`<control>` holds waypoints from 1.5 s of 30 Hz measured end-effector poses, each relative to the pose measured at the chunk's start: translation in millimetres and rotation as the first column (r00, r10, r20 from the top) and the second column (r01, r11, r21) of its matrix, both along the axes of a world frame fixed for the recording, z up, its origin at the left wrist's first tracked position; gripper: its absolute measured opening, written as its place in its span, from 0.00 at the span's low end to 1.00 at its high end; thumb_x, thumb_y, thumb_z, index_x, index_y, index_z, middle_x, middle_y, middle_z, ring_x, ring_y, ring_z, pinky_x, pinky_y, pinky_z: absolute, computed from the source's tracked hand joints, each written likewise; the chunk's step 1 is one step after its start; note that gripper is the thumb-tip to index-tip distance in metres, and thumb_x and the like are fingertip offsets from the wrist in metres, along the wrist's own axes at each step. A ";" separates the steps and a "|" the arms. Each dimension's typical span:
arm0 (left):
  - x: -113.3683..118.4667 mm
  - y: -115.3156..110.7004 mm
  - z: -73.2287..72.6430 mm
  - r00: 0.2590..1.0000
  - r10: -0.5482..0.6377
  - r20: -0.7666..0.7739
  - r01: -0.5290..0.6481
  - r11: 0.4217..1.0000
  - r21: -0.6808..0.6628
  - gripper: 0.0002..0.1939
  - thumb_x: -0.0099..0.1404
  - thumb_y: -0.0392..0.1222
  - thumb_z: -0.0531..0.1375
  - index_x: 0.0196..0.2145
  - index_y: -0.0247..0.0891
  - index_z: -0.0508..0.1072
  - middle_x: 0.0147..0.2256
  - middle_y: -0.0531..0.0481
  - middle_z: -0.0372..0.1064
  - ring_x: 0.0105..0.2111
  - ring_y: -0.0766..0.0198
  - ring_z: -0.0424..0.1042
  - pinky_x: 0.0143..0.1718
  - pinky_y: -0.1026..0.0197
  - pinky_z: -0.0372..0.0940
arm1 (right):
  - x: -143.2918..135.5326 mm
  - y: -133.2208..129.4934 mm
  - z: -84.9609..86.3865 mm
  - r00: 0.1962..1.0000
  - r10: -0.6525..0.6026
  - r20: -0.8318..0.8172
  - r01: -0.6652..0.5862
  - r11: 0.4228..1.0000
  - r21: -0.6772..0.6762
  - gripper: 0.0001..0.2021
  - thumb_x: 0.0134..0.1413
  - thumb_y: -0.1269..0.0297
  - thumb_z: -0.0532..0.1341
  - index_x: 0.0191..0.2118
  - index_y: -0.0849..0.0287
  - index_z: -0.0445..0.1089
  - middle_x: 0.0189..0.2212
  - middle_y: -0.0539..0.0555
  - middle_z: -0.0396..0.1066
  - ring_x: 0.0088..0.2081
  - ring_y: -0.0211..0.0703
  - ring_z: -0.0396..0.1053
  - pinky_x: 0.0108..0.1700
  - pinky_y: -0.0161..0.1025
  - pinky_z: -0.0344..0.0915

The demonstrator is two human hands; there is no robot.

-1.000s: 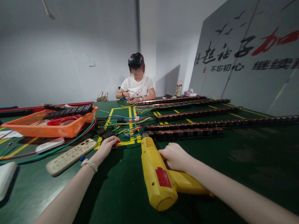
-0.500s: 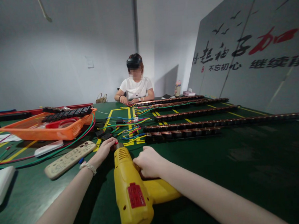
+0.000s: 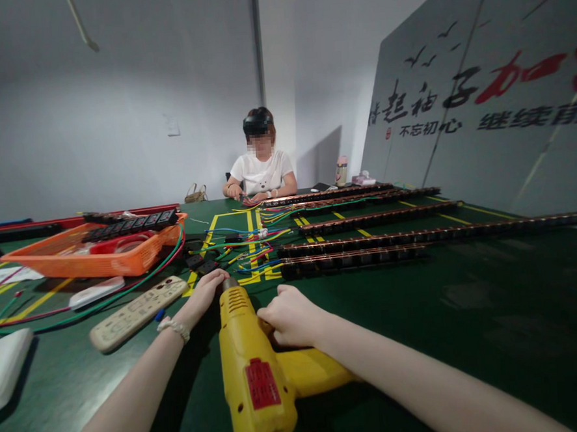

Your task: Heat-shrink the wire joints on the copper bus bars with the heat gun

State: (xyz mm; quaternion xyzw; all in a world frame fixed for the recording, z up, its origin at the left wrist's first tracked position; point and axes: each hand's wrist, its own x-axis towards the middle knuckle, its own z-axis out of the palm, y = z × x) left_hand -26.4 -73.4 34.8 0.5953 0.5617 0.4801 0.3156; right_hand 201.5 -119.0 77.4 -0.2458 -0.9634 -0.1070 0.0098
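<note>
A yellow heat gun [image 3: 245, 349] with a red label lies lengthwise in front of me, its metal nozzle pointing away. My left hand [image 3: 209, 291] is beside the nozzle, fingers bent together; whatever they hold, if anything, is hidden. My right hand [image 3: 292, 315] is a closed fist just right of the gun's body, above its handle; what is inside the fist does not show. Coloured wires [image 3: 262, 266] run from the long black strips [image 3: 350, 258] beyond my hands. Small black connectors [image 3: 204, 265] lie past my left hand.
An orange basket [image 3: 110, 263] of black parts stands at the left. Nearer are a beige power strip [image 3: 138, 314], a white slim object [image 3: 96, 293] and a white box [image 3: 7, 367]. Across the green table [image 3: 423, 338] sits a person [image 3: 263, 172] with hands at the wires.
The view has shifted slightly. Red seen at my left fingertips before is now hidden. Both hands stay almost in place by the heat gun.
</note>
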 end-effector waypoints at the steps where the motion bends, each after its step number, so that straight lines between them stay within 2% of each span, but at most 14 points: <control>1: -0.2 0.5 -1.1 0.999 -0.019 0.028 0.019 1.000 -0.009 0.12 0.50 0.49 0.55 0.24 0.37 0.67 0.20 0.54 0.64 0.23 0.65 0.62 0.25 0.63 0.57 | 2.9 0.5 -0.1 1.000 -0.008 0.002 0.008 1.000 -0.005 0.08 0.45 0.65 0.57 0.33 0.59 0.70 0.29 0.54 0.74 0.31 0.45 0.71 0.39 0.41 0.55; 4: -3.0 4.8 -7.2 0.993 -0.069 0.094 0.070 0.998 -0.010 0.12 0.52 0.48 0.55 0.25 0.36 0.67 0.19 0.55 0.61 0.21 0.67 0.61 0.24 0.65 0.56 | 15.1 2.5 -0.4 0.999 -0.038 -0.006 0.037 0.999 -0.025 0.07 0.44 0.65 0.57 0.31 0.59 0.69 0.27 0.53 0.74 0.30 0.44 0.70 0.37 0.40 0.55; 8: -6.8 9.8 -13.1 0.991 -0.074 0.111 0.075 0.997 -0.010 0.11 0.52 0.48 0.54 0.26 0.36 0.66 0.19 0.56 0.61 0.21 0.68 0.62 0.24 0.66 0.55 | 38.0 5.4 0.3 0.995 -0.097 -0.025 0.096 0.994 -0.052 0.06 0.44 0.65 0.56 0.29 0.58 0.68 0.26 0.52 0.73 0.29 0.43 0.69 0.36 0.39 0.54; 16: -3.3 8.4 -8.1 0.993 -0.065 0.101 0.068 0.997 -0.031 0.13 0.50 0.50 0.54 0.24 0.36 0.65 0.18 0.55 0.60 0.20 0.67 0.62 0.23 0.65 0.54 | 86.4 13.5 2.2 0.961 -0.275 -0.038 0.273 0.961 -0.049 0.04 0.41 0.71 0.55 0.25 0.58 0.67 0.23 0.52 0.72 0.27 0.42 0.68 0.37 0.38 0.54; 21: -2.8 9.1 -7.9 0.994 -0.051 0.098 0.055 0.998 -0.038 0.13 0.49 0.50 0.54 0.24 0.36 0.65 0.17 0.55 0.60 0.20 0.67 0.62 0.23 0.65 0.52 | 94.8 16.8 0.0 0.956 -0.292 -0.044 0.291 0.957 -0.017 0.04 0.41 0.71 0.55 0.25 0.58 0.66 0.22 0.52 0.72 0.26 0.42 0.67 0.37 0.38 0.54; 31: -0.3 4.9 -3.8 0.997 -0.042 0.067 0.045 0.998 -0.044 0.11 0.50 0.47 0.54 0.25 0.36 0.65 0.18 0.55 0.61 0.21 0.67 0.62 0.24 0.65 0.53 | 78.5 14.8 1.4 0.973 -0.231 -0.007 0.231 0.973 -0.026 0.04 0.40 0.69 0.56 0.26 0.59 0.68 0.23 0.53 0.73 0.26 0.42 0.67 0.37 0.39 0.53; 40: -1.7 9.4 -6.6 0.995 -0.030 0.090 0.035 0.998 -0.047 0.11 0.50 0.47 0.53 0.24 0.36 0.65 0.17 0.56 0.60 0.20 0.68 0.61 0.23 0.66 0.52 | 25.5 13.7 -3.6 0.999 -0.037 -0.012 0.037 0.999 0.010 0.05 0.40 0.66 0.58 0.27 0.59 0.69 0.24 0.53 0.73 0.27 0.43 0.69 0.36 0.41 0.52; 45: 0.7 6.9 -5.1 0.997 -0.020 0.075 0.022 0.999 -0.024 0.12 0.49 0.49 0.53 0.24 0.36 0.65 0.18 0.55 0.59 0.21 0.67 0.60 0.24 0.65 0.54 | -0.7 10.2 -1.0 1.000 0.024 0.005 -0.024 0.999 0.027 0.06 0.41 0.65 0.59 0.28 0.59 0.70 0.25 0.54 0.73 0.28 0.44 0.69 0.36 0.41 0.53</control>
